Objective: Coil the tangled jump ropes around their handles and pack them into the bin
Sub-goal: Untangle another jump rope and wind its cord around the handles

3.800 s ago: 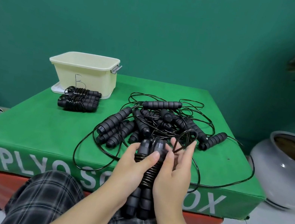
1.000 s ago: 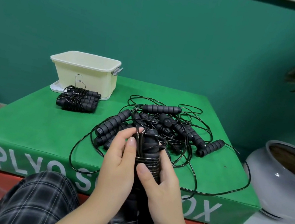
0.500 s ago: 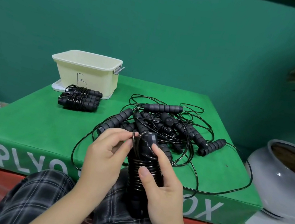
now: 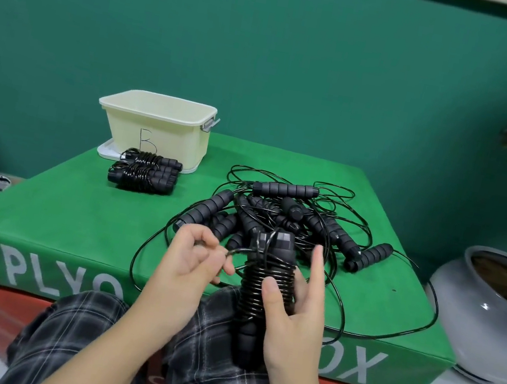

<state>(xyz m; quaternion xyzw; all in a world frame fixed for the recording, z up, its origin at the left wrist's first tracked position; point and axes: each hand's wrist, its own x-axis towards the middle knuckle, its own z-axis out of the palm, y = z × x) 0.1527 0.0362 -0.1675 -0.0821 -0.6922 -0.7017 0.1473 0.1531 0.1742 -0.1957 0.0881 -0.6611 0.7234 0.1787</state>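
At the near edge of the green surface, in the head view, the right hand is grasping a pair of black handles standing upright, side by side, with rope coiled tightly round their middle. Its thumb is pressing on the coils, its fingers are wrapping behind, and the index finger is pointing up beside the handle tops. The left hand is pinching the rope's loose end just left of the handles, fingers curled in on it.

Beyond the hands, a tangled pile of jump ropes is lying on the surface, its black cords looping out toward the right and near edges. Further left, two coiled ropes are lying stacked, just in front of the cream bin, which is sitting at the far left corner on a white lid and is marked with a handwritten letter B. Whether anything is inside the bin cannot be told.

Plaid trousers are showing below the hands. A grey planter is standing on the tiled floor to the right.
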